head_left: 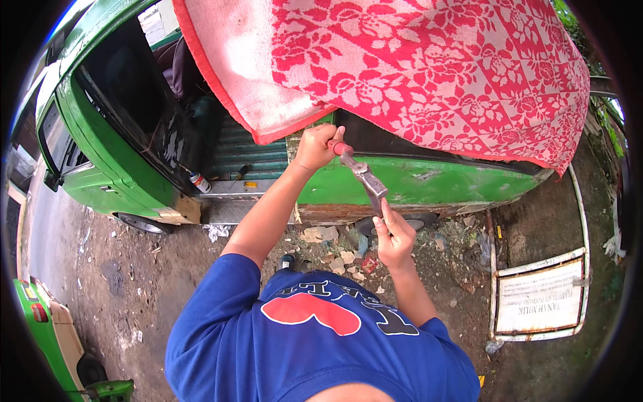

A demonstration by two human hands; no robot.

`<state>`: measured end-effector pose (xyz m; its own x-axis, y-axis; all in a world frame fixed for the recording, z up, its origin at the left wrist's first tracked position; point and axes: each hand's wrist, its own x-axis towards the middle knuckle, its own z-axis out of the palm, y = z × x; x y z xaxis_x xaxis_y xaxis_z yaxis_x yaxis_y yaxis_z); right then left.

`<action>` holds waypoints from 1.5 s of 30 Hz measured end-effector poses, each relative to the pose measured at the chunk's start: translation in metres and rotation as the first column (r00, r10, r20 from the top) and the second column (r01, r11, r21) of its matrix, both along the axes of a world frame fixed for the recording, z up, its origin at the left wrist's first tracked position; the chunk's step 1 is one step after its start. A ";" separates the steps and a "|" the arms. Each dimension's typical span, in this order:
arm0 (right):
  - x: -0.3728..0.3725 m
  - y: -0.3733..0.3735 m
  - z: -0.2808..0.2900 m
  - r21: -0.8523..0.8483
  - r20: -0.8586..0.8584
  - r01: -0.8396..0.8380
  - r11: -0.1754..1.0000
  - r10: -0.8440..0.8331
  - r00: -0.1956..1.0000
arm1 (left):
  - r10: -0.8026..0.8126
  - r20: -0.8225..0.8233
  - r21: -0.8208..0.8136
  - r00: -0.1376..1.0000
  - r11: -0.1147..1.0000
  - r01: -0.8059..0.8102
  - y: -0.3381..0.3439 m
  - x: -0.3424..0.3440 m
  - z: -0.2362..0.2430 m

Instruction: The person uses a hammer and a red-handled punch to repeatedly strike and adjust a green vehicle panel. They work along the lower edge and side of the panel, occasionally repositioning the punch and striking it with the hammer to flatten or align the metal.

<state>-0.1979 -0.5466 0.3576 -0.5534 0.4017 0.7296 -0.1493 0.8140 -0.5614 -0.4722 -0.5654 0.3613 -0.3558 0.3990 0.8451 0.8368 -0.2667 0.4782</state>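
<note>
My left hand (319,147) is closed round the red-handled end of a metal tool (362,173), just in front of the green vehicle's (417,185) side panel. My right hand (398,242) grips the dark lower end of that tool, which has a worn grey metal body between my hands; whether it is one piece or two, I cannot tell. A red and pink floral blanket (422,74) drapes over the vehicle above my hands, its hem close to my left hand.
The vehicle's open doorway (228,161) at left shows a ribbed floor, with a small can (199,183) at the sill. Rubble and litter (320,234) lie on the dirt ground. A white framed sign (539,295) lies at right. Another green vehicle (47,321) stands at lower left.
</note>
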 end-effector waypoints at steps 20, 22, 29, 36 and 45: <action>0.029 0.007 -0.035 -0.277 -0.076 -0.080 0.958 0.061 0.995 | 0.022 -0.227 0.058 0.974 0.998 -0.009 -0.023 0.000 -0.027; 0.028 0.007 -0.034 -0.278 -0.058 -0.073 0.958 0.059 0.997 | 0.015 -0.226 0.067 0.974 0.998 0.000 -0.021 -0.002 -0.027; 0.024 0.008 -0.032 -0.290 -0.051 -0.063 0.955 0.050 0.997 | 0.004 -0.223 0.054 0.975 0.999 0.008 -0.017 -0.005 -0.024; 0.021 0.008 -0.022 -0.097 0.000 -0.017 0.995 0.017 1.000 | 0.033 -0.167 0.041 0.985 0.999 -0.027 -0.014 -0.009 -0.022; 0.001 0.004 0.000 0.164 0.021 -0.110 0.980 0.108 0.994 | 0.040 -0.168 0.067 0.985 0.997 -0.029 -0.007 -0.006 -0.018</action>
